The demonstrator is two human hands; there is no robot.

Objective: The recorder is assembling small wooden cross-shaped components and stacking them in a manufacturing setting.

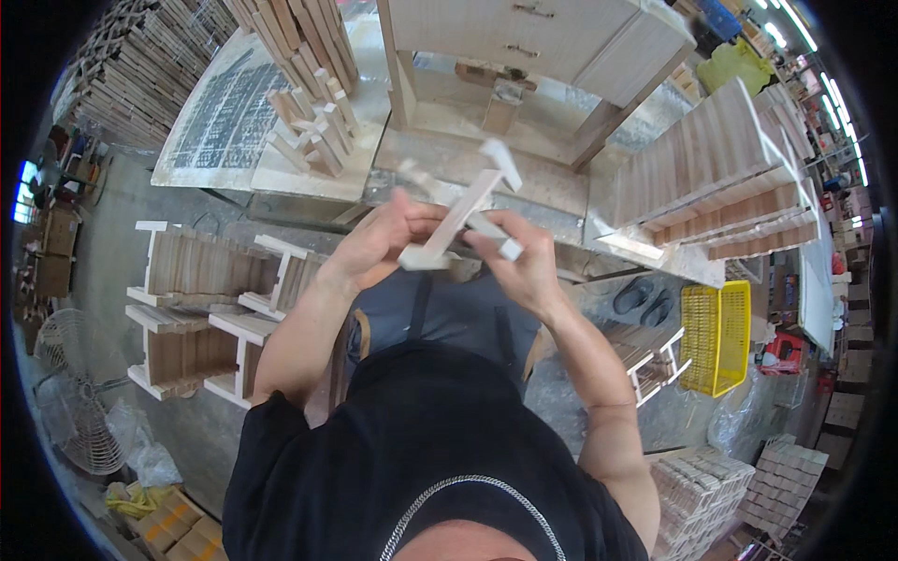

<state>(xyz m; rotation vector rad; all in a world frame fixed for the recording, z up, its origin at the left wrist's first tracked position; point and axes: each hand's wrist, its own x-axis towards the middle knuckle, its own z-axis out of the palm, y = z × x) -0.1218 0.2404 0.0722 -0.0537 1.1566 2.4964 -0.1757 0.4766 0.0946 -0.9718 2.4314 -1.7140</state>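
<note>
A pale wooden frame (465,213), slightly blurred, is at the centre of the picture, tilted toward the upper right between both hands. The fingers of the right hand (526,260) are pinched around its lower right side; those of the left hand (379,241) curl behind its lower end, partly hidden, so their grip cannot be told. Beyond, at upper centre, a cabinet (505,42) blocks the tabletop (538,185); sticks (313,56) stand upper left, panels (697,164) upper right. A yellow basket (731,341) sits at right, stacked frames (192,266) at left.
</note>
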